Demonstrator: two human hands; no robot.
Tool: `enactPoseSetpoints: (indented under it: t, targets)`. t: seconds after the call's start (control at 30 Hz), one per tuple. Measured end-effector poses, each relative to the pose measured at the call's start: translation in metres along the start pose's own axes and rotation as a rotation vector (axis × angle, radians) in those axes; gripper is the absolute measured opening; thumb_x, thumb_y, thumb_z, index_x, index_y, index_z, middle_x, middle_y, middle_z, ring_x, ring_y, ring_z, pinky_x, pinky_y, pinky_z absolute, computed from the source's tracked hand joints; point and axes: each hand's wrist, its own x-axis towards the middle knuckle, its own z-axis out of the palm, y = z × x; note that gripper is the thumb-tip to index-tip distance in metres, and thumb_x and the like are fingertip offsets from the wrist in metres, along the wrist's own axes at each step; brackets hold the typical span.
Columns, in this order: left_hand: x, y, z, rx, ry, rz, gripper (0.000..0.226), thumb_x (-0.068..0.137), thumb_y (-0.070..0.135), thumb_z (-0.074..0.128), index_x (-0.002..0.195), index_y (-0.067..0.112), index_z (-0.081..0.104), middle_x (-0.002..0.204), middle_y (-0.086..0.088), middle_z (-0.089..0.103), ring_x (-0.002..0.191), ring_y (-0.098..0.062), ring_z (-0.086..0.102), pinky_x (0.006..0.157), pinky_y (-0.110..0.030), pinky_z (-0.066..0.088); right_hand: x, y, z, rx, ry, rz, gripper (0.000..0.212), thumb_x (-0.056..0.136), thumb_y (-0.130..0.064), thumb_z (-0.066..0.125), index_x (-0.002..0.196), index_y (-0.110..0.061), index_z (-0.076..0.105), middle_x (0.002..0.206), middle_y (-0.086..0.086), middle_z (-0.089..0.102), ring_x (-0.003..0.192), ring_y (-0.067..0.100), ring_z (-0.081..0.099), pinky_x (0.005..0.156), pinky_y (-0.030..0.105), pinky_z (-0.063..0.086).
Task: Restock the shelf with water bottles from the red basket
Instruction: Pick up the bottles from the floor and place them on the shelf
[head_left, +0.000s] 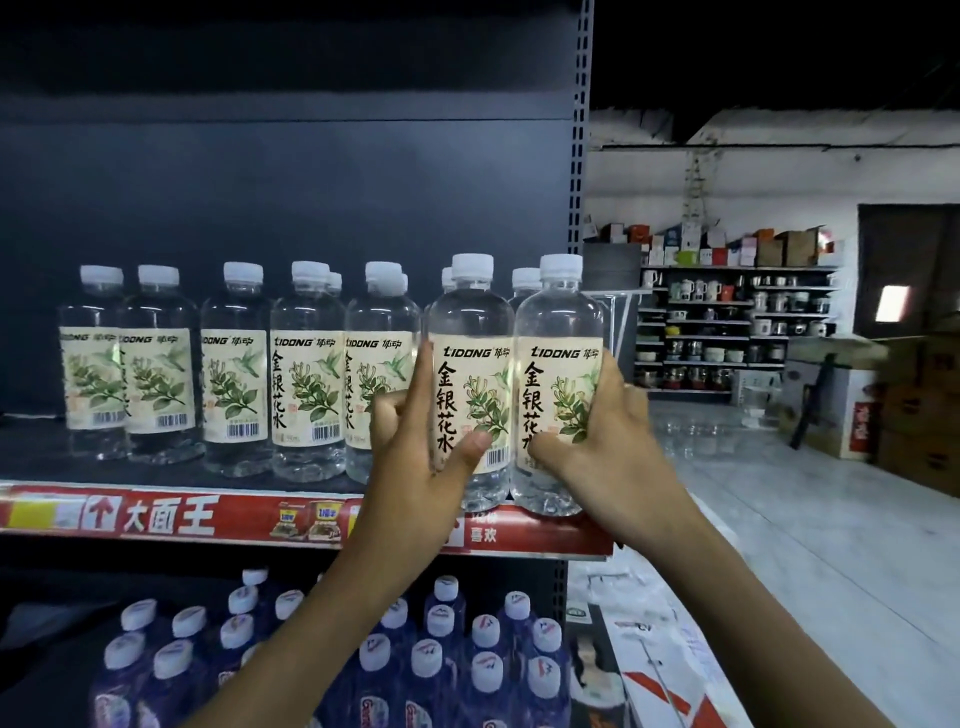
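Two clear water bottles with cream flower labels and white caps stand upright at the right front edge of the shelf (234, 512). My left hand (415, 457) grips the left bottle (470, 384), thumb across its label. My right hand (602, 441) grips the right bottle (558, 384) from its right side. More bottles of the same kind (306, 374) stand in a row to the left, with several behind. The red basket is not in view.
A lower shelf holds several blue bottles (431, 660) with white caps. The shelf's perforated upright (576, 156) rises at the right end. Beyond it lie a pale floor, brown cartons (914, 415) and distant racks of cups (727, 322).
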Motion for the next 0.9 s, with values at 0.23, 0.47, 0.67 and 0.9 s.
enactPoseSetpoints:
  t: [0.23,0.47,0.67,0.9]
  targets:
    - [-0.001,-0.005,-0.001,0.062,0.051,-0.026,0.091,0.082,0.035,0.071,0.153,0.047,0.016,0.126,0.027,0.043,0.119,-0.01,0.05,0.099,-0.03,0.048,0.0,0.006,-0.002,0.043,0.11,0.0,0.083,0.078,-0.032,0.076,0.144,-0.021,0.027,0.117,-0.007,0.059,0.098,0.014,0.062,0.083,0.028,0.053]
    - [0.007,-0.004,0.005,0.168,0.088,-0.059,0.088,0.082,0.037,0.07,0.155,0.034,0.021,0.141,0.002,0.051,0.126,-0.018,0.051,0.106,-0.046,0.046,0.007,0.007,0.005,0.0,0.147,-0.023,0.088,0.077,-0.036,0.079,0.147,-0.018,0.028,0.122,-0.001,0.059,0.103,0.019,0.059,0.089,0.036,0.052]
    - [0.014,-0.009,0.009,0.218,0.131,-0.092,0.087,0.082,0.034,0.073,0.154,0.034,0.024,0.136,0.002,0.058,0.122,-0.018,0.056,0.102,-0.046,0.049,0.014,0.01,0.01,-0.003,0.15,-0.016,0.088,0.077,-0.037,0.08,0.146,-0.017,0.029,0.129,0.003,0.056,0.112,0.022,0.056,0.097,0.039,0.05]
    - [0.009,-0.007,0.012,0.278,0.123,-0.099,0.084,0.089,0.025,0.071,0.156,0.035,0.019,0.122,-0.004,0.062,0.095,-0.017,0.063,0.089,-0.042,0.055,0.013,0.01,0.015,0.012,0.144,0.02,0.089,0.077,-0.039,0.079,0.148,-0.02,0.027,0.132,0.003,0.054,0.116,0.024,0.056,0.1,0.045,0.049]
